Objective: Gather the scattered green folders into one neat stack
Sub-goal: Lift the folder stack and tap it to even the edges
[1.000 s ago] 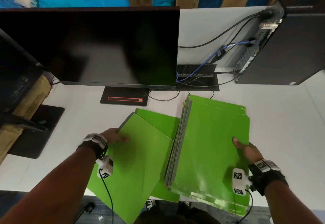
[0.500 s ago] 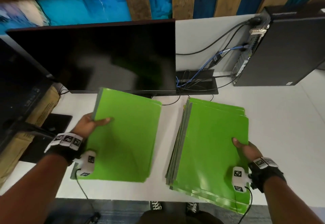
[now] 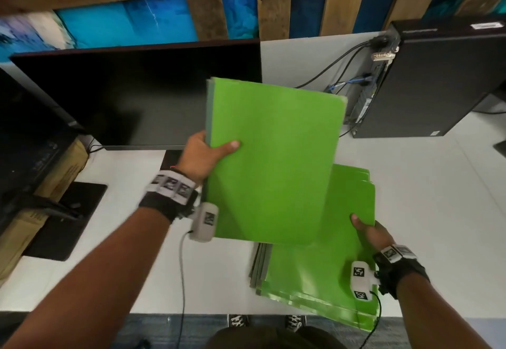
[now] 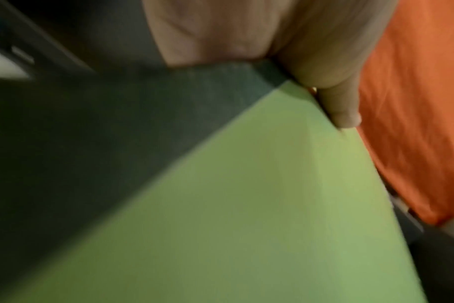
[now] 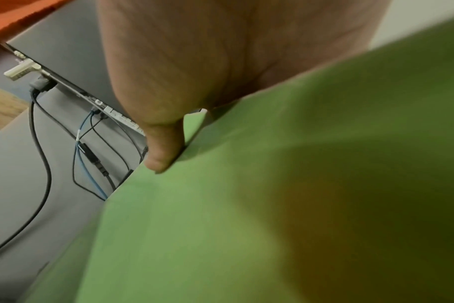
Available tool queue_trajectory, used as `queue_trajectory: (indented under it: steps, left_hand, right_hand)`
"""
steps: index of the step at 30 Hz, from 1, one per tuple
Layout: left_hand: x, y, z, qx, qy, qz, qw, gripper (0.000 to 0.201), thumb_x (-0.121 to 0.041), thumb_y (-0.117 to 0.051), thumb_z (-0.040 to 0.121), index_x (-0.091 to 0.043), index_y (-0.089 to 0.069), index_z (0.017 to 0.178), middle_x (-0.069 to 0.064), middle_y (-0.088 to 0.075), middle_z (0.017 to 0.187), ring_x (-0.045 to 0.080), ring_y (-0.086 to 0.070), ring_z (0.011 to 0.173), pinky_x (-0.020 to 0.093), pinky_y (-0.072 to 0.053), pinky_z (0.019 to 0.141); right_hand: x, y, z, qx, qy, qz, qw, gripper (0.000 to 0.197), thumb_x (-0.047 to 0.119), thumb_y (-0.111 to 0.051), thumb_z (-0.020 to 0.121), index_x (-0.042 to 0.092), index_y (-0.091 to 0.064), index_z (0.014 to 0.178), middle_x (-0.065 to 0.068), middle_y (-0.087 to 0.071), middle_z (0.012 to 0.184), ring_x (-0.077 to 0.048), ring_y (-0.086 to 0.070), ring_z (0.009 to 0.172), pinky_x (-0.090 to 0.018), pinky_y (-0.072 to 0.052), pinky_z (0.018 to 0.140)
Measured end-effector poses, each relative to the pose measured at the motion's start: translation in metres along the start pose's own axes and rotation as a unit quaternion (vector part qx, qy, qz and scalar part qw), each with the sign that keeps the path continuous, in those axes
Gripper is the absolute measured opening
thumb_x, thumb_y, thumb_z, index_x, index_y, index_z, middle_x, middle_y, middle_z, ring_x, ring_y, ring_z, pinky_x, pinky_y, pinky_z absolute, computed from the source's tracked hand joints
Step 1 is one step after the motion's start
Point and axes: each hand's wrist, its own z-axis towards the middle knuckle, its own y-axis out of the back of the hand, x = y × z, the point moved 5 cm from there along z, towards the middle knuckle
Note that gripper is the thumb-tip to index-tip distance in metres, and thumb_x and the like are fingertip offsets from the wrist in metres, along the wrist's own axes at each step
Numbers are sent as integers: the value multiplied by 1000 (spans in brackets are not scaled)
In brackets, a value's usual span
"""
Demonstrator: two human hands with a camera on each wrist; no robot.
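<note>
Folders (image 3: 273, 157) hang lifted above the surface (image 3: 424, 184), gripped at their left edge by the left hand (image 3: 201, 157). Right hand (image 3: 368, 229) pinches the right edge of the stack (image 3: 315, 274) lying at the surface's near edge.

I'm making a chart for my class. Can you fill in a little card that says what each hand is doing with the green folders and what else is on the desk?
left hand: grips raised folders by their left edge, thumb on top
raised folders: lifted, partly over the stack
right hand: holds the stack's right edge
stack: lies on the desk, edges uneven
also on desk: monitor, computer, cables
</note>
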Motion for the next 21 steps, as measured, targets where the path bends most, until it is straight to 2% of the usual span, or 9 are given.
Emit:
queue_trajectory:
  steps: [3, 5, 7, 10, 12, 13, 16, 19, 21]
  left_hand:
    - [50, -63, 2, 38, 47, 24, 998, 33, -13, -82, 72, -8, -70, 103, 9, -74, 101, 4, -70, 69, 26, -57, 72]
    - [85, -92, 0, 60, 74, 72, 993, 41, -20, -83, 73, -9, -69, 110, 7, -73, 104, 5, -69, 75, 20, -55, 71]
    - [119, -107, -5, 60, 118, 126, 983, 53, -31, -83, 72, -11, -64, 117, 5, -71, 110, 14, -69, 90, 18, -53, 73]
    - [154, -106, -12, 28, 200, 199, 959, 72, -46, -80, 71, -11, -52, 127, 6, -65, 119, 27, -64, 107, 31, -50, 87]
    - [163, -106, -12, 41, 222, 216, 950, 73, -50, -76, 74, -10, -48, 129, 9, -61, 124, 29, -61, 110, 34, -49, 91]
    - [163, -109, -12, 58, 223, 210, 950, 72, -50, -74, 76, -11, -46, 130, 9, -60, 127, 28, -60, 111, 35, -48, 92]
    - [161, -127, -16, 103, 214, 202, 950, 69, -46, -70, 82, -15, -41, 136, 7, -59, 130, 22, -58, 103, 29, -44, 87]
    - [166, -143, -18, 136, 205, 192, 950, 85, -48, -74, 77, -20, -30, 145, 3, -57, 134, 22, -58, 106, 28, -45, 89]
    - [166, -144, -16, 131, 227, 168, 950, 94, -47, -79, 72, -21, -28, 147, 3, -53, 140, 24, -57, 116, 31, -45, 94]
  right_hand:
    - [2, 1, -3, 13, 14, -13, 1000, 62, 58, -56, 84, 14, -57, 127, -12, -63, 122, -27, -60, 97, -35, -44, 90]
    - [3, 0, -2, 23, 24, -7, 999, 55, 52, -55, 88, 13, -58, 126, -13, -66, 114, -26, -61, 90, -34, -46, 85]
    - [7, 0, -7, 32, 33, -19, 999, 55, 54, -51, 89, 13, -59, 125, -12, -67, 111, -26, -62, 88, -34, -47, 84]
    - [5, 3, -8, 29, 27, -21, 999, 83, 74, -28, 84, 13, -50, 136, -17, -55, 133, -32, -56, 114, -36, -40, 99]
    - [1, 3, -5, 35, 26, -8, 999, 110, 90, -10, 69, 15, -40, 143, -15, -44, 145, -33, -45, 129, -40, -32, 109]
    - [0, 2, -4, 43, 23, 3, 999, 116, 93, -10, 63, 16, -38, 144, -13, -43, 146, -32, -44, 131, -41, -31, 110]
    - [2, -2, -2, 74, 37, 14, 996, 106, 89, -41, 65, 10, -46, 136, -2, -54, 132, -29, -55, 119, -35, -38, 103]
    - [-2, -2, 11, 79, 57, 27, 995, 118, 85, -69, 35, 11, -58, 125, -7, -69, 115, -24, -67, 100, -43, -51, 93]
    - [-1, -1, 13, 85, 81, 62, 991, 112, 77, -76, 33, 11, -60, 122, -5, -72, 108, -22, -69, 95, -44, -54, 88]
